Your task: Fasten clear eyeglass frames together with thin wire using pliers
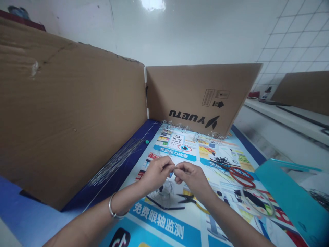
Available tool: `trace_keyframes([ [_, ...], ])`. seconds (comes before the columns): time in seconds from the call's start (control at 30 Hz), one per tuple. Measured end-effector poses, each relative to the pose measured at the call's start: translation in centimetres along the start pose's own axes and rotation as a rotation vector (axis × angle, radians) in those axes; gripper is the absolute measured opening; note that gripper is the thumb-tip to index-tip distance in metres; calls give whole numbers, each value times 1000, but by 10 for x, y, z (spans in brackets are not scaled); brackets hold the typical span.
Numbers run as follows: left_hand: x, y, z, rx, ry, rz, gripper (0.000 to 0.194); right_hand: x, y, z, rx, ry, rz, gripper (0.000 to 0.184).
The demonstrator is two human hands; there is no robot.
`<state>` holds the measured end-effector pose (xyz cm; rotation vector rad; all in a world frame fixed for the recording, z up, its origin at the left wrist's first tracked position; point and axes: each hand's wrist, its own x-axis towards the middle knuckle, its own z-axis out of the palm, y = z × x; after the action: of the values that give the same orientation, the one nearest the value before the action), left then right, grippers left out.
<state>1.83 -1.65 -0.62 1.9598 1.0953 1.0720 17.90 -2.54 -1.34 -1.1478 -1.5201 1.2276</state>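
Observation:
My left hand (156, 174) and my right hand (192, 175) meet fingertip to fingertip above the printed sheet. Both are closed in a pinch. Whatever lies between the fingers is too small to make out. Just below them sits a loose tangle of fine, clear or silvery wire (166, 193), partly hidden by my left hand. A dark thin strip (164, 206) curves along its near side. Close to my right forearm lie pliers (189, 199) with dark jaws and yellow handles, the handles partly covered by that arm.
Cardboard panels (200, 89) stand at the left and back, with wiry pieces (180, 125) along the back one's foot. Thin straight wires (117, 163) lie at left. On the right are red-handled scissors (241, 175), black bits (223, 162), a clear ring (272, 209) and a teal box (285, 195).

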Motion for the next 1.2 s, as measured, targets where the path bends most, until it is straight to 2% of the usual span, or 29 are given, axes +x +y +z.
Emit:
trace_keyframes([
  [0.13, -1, 3, 1, -14, 19, 19, 18, -1, -2, 1, -30, 20, -19, 20],
  [0.27, -1, 4, 1, -20, 24, 12, 17, 0, -5, -1, -91, -38, -36, 22],
  [0.4, 2, 3, -1, -17, 34, -8, 15, -3, -5, -18, -223, -88, -64, 24],
  [0.47, 4, 2, -3, -11, 39, -3, 15, -9, -1, -34, -359, -111, -91, 28],
  [0.53, 7, 1, -5, -15, 34, -11, 16, -19, 8, -53, -748, -239, -167, 51],
  [0.6, 8, 0, -6, -46, 18, -61, 15, -30, 18, -69, -984, -384, -110, 77],
  [0.63, 8, -1, -6, -67, 7, -95, 14, -35, 23, -75, -1057, -443, -68, 81],
  [0.7, 8, -2, -5, -109, -18, -149, 13, -43, 33, -83, -1140, -503, -30, 74],
  [0.77, 8, -2, -4, -138, -40, -168, 13, -48, 41, -84, -1186, -478, -70, 62],
  [0.97, 7, 0, -1, -237, -92, -200, 13, -52, 58, -73, -1305, -307, -401, 35],
  [1.07, 7, 2, -1, -284, -105, -216, 11, -52, 66, -69, -1360, -219, -478, 22],
  [1.2, 9, 4, -2, -338, -117, -245, 11, -51, 81, -68, -1394, -152, -538, 23],
])
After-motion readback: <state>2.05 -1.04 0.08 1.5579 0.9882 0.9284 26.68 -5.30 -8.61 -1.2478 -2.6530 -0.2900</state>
